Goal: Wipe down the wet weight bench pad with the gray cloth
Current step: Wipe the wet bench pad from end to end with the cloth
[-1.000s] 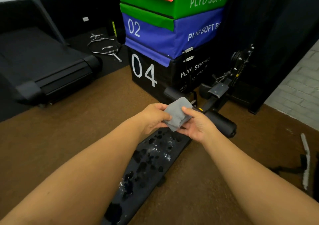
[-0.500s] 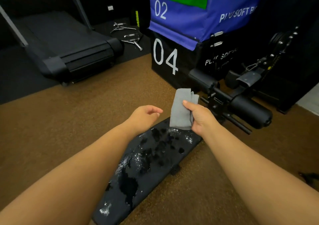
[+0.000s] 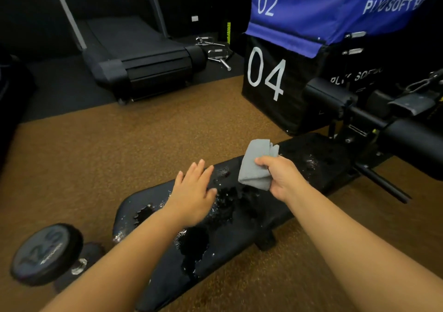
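Observation:
The black weight bench pad (image 3: 239,239) runs diagonally across the brown floor, with water drops and puddles over its middle. My right hand (image 3: 284,178) grips the folded gray cloth (image 3: 256,165) and holds it just above the pad's upper middle. Fingers spread, my left hand (image 3: 194,192) lies flat over the pad's left edge and holds nothing. Both forearms reach in from the bottom of the frame.
A dumbbell (image 3: 48,254) lies on the floor left of the pad. The bench's roller pads and frame (image 3: 374,124) stand at the right. Stacked plyo boxes (image 3: 282,81) rise behind, with a treadmill (image 3: 143,60) and metal cable handles (image 3: 217,53) farther back.
My left hand let go of the cloth, opened and dropped toward the pad. My right hand kept the cloth and lowered it over the pad. The view swung left and down, showing the dumbbell.

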The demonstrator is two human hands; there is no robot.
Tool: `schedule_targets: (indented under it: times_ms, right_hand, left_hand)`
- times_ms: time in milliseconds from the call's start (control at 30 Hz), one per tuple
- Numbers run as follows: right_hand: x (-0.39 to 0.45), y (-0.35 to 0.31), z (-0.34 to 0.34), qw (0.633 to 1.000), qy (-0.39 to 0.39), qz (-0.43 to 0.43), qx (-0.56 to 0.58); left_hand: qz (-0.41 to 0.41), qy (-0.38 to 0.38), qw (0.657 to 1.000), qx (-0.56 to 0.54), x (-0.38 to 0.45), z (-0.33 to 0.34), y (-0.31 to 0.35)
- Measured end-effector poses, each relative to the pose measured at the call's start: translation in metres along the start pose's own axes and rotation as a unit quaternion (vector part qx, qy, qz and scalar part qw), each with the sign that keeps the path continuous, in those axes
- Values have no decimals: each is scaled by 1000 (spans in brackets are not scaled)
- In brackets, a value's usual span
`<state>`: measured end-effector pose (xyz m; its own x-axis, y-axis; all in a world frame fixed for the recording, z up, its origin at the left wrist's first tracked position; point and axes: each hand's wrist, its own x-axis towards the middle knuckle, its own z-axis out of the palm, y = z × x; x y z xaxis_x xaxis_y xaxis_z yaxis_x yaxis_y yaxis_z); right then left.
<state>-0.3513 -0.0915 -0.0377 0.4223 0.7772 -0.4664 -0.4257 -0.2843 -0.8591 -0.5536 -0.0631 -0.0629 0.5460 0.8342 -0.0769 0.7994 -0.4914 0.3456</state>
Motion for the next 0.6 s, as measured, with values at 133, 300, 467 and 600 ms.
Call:
schedule_targets:
  times_ms: [133,300,467,600]
  right_hand:
    - [18,33,9,996,-33,-21,-74]
    - [23,61,38,961,-139,-103,-215]
    - [27,82,84,850,-171,-277,-413]
    - [34,83,111,747,-166,-394,-510]
  left_hand:
    - [-18,28,999,25,-19,31,-30]
    - [-90,102,991,2,-42,46,-69]
    - [-159,157,975,-14,-49,44,-116]
    - [-180,156,971,-26,-51,36,-142]
